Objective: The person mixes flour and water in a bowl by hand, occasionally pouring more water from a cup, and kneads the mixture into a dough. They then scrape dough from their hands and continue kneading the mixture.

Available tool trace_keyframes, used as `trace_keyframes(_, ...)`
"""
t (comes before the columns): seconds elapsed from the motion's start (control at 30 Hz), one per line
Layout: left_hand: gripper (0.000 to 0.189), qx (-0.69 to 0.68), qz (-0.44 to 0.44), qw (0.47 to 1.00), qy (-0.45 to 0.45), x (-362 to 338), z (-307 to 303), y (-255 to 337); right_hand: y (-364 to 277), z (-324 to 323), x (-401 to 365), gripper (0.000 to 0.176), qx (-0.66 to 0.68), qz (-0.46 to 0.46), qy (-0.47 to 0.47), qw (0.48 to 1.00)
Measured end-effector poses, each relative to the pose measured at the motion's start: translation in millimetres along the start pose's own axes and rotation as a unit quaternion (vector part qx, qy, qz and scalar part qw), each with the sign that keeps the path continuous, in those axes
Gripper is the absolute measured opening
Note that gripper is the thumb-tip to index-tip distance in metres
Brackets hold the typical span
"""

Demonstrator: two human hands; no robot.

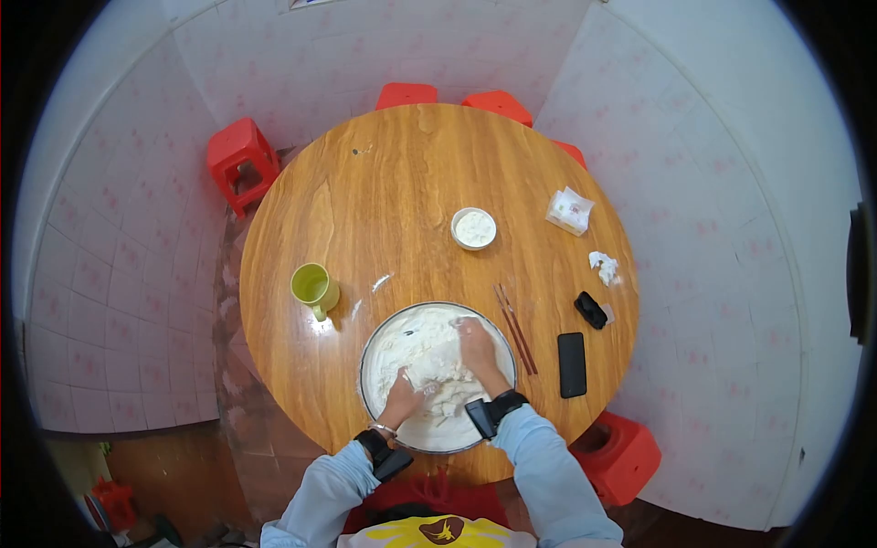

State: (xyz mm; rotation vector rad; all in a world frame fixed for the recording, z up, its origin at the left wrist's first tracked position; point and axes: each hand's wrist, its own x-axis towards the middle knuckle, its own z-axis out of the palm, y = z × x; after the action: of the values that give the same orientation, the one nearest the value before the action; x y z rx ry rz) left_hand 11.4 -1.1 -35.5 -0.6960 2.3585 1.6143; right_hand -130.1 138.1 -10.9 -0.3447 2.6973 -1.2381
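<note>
A wide round pan (365,402) with a dark rim holds white flour (388,352) and a lumpy floury dough (437,363). My left hand (405,398) is in the pan at the near left of the dough, its thumb and fingers curled round a part of it. On the dough's right side, my right hand (477,349) bends its flour-coated fingers against the mass; the fingertips are partly hidden. Dark bands with black devices sit on both wrists.
Around the pan on the round wooden table (365,201) are a green mug (314,288), a bowl of white powder (474,228), brown chopsticks (517,331), a phone (572,365), a black object (590,310), crumpled tissue (604,268) and a packet (570,211). Red stools (243,163) surround it.
</note>
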Motion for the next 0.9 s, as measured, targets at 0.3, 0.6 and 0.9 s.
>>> trace_keyframes(0.3,0.069,0.011,0.072,0.997,-0.028,13.9,-18.7,5.1,56.9,16.0,-7.7,0.055,-0.016,0.195,-0.054,0.979)
trace_keyframes(0.6,0.047,-0.179,0.048,0.975,-0.126,12.3,-24.0,25.5,-16.1,-1.1,-45.6,0.037,0.095,0.155,-0.077,0.98)
trace_keyframes(0.9,0.053,0.197,0.313,0.921,-0.12,-51.5,-29.3,15.1,-35.8,15.9,-119.9,0.034,0.019,-0.161,0.008,0.987)
